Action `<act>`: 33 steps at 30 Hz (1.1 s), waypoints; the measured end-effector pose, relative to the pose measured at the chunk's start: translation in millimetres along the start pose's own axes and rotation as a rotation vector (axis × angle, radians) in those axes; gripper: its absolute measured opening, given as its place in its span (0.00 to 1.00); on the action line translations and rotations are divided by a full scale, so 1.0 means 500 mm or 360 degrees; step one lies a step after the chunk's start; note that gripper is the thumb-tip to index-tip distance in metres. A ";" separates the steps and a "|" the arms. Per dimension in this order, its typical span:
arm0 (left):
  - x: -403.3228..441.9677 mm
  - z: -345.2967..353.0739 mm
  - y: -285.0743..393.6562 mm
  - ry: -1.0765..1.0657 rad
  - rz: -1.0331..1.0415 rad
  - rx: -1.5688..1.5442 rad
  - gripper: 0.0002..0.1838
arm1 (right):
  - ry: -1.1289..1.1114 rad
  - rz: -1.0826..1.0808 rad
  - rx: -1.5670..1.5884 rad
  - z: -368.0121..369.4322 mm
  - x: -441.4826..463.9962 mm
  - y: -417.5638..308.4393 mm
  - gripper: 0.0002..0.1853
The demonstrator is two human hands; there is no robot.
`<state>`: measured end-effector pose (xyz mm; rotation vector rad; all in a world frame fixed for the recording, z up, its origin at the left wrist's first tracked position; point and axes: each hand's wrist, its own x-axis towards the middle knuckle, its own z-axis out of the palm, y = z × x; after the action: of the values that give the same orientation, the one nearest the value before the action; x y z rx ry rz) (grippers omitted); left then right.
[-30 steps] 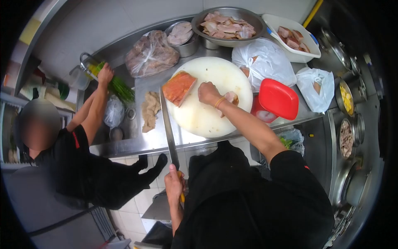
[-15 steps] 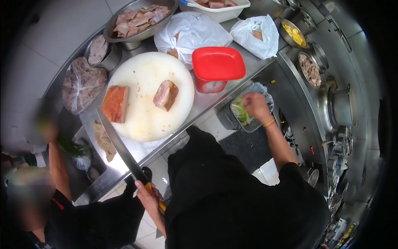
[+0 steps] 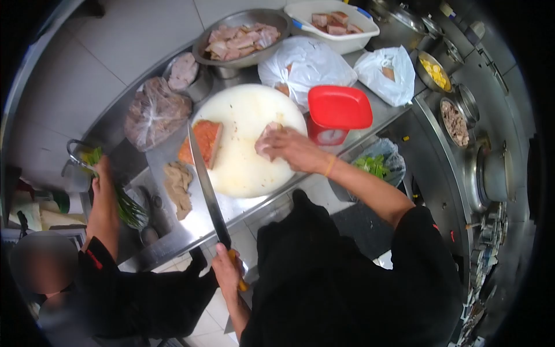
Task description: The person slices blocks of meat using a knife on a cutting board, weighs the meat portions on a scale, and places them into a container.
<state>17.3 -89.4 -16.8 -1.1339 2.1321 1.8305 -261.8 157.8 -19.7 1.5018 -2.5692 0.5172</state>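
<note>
Since the earlier frame the right hand (image 3: 293,149) has left the lined bin (image 3: 395,168) below the worktop's (image 3: 195,222) front edge and now covers the small meat chunk (image 3: 266,144) near the right edge of the round white chopping board (image 3: 248,184). Its fingers lie close together over the chunk; whether they grip it I cannot tell. The left hand (image 3: 227,270), just outside the worktop's front edge, has its fingers clamped around the yellow handle of a long steel knife (image 3: 207,182), whose flat, tapering blade crosses that edge and overlaps the orange-red, angular slab (image 3: 209,137) at the board's left edge; contact is unclear. Left of the board lie a limp, crumpled tan cloth (image 3: 178,188) and a shiny clear bag (image 3: 156,113) packed with brownish contents. Along the worktop's back edge, a steel pot (image 3: 201,88) holds pale meat, a wide steel bowl (image 3: 254,60) is heaped with floppy pink slices, and a white plastic tub (image 3: 342,44) with blue handles holds blocky meat pieces. Toward the right end sit 2 wrinkled white bags (image 3: 306,66) and 1 glossy red scale (image 3: 340,108), with a flat tray on top. Leafy greens (image 3: 373,166) fill the bin.
</note>
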 end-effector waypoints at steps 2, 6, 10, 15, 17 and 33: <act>-0.011 0.000 -0.013 0.0028 -0.0006 -0.0067 0.42 | 0.0133 -0.0192 -0.0080 0.063 0.037 0.029 0.25; -0.030 0.008 -0.048 0.0070 -0.0108 -0.0251 0.42 | -0.0183 -0.0151 0.0167 0.079 0.131 0.083 0.27; -0.025 0.028 -0.042 0.0134 -0.0200 -0.0375 0.42 | -0.0401 0.0090 0.0217 0.100 0.195 0.119 0.31; -0.002 0.047 -0.022 0.0204 -0.0115 -0.0410 0.41 | -0.0607 -0.0029 0.0153 0.126 0.237 0.172 0.32; 0.009 0.059 -0.013 0.0261 -0.0062 -0.0343 0.39 | -0.0633 -0.0029 0.0214 0.098 0.223 0.165 0.30; 0.017 0.389 0.133 0.0710 -0.0191 -0.0083 0.28 | 0.0517 0.1438 0.0387 -0.452 0.171 0.916 0.36</act>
<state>-100.7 79.2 -19.7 -1.7831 2.1725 1.7133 -715.2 372.6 109.3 0.1492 -2.8347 1.0723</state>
